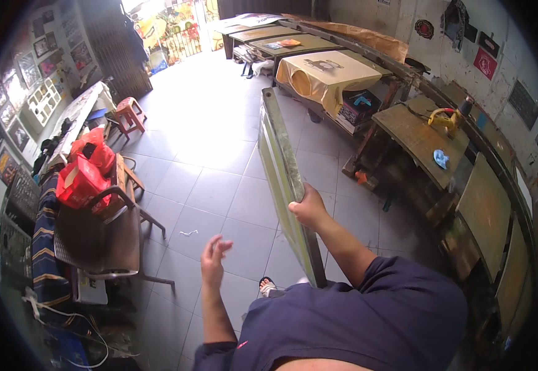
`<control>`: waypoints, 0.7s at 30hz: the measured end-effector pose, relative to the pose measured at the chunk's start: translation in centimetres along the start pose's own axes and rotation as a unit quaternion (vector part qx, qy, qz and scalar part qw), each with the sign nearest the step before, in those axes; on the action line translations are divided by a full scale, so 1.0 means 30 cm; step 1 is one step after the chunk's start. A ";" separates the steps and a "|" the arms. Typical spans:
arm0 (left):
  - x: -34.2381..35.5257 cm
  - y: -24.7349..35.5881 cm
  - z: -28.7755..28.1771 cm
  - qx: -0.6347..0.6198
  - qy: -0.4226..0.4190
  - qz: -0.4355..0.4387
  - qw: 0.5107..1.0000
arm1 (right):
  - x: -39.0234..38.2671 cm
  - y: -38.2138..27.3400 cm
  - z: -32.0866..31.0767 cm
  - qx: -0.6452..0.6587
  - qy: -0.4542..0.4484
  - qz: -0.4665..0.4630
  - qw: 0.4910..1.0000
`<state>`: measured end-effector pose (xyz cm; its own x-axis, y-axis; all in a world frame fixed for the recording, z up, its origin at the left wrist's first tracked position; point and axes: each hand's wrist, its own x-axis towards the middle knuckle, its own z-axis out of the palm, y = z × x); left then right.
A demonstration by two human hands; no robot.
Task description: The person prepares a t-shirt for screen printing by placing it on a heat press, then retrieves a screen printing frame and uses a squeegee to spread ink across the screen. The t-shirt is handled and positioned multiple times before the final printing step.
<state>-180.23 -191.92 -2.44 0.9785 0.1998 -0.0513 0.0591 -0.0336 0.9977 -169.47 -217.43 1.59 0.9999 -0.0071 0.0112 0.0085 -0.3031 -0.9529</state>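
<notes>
The right hand (309, 209) is gripping a long framed screen (284, 167) by its metal edge, fingers clamped around the frame about two-thirds of the way down — the screen is standing on its edge and stretching away from the person over the grey tiled floor (213, 154), its far end reaching toward the row of worktops. The left hand (213, 260) is hanging free in the air to the left of the screen, fingers apart and loosely curled, touching nothing. A sandalled foot (267, 287) is showing just below, between the two forearms. Along the right wall, a wooden worktop (414, 133) is carrying a yellow tool (445, 117) and a blue cloth (440, 159) — beyond it another worktop is lying under a draped yellowish cloth (327, 74). On the left, red bags (86, 167) are sitting on a chair (111, 235), and a small red stool (130, 114) is standing further back.
</notes>
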 end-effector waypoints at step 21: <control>1.880 -0.042 -0.325 -0.299 -0.029 -0.255 0.919 | 1.568 -0.052 0.553 -0.148 -0.264 -0.109 0.947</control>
<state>-127.03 -171.07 -6.16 0.8633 -0.0128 -0.5046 0.4110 0.5981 0.6880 -122.28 -201.47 -1.41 0.8408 0.5405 -0.0303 0.2904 -0.4974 -0.8175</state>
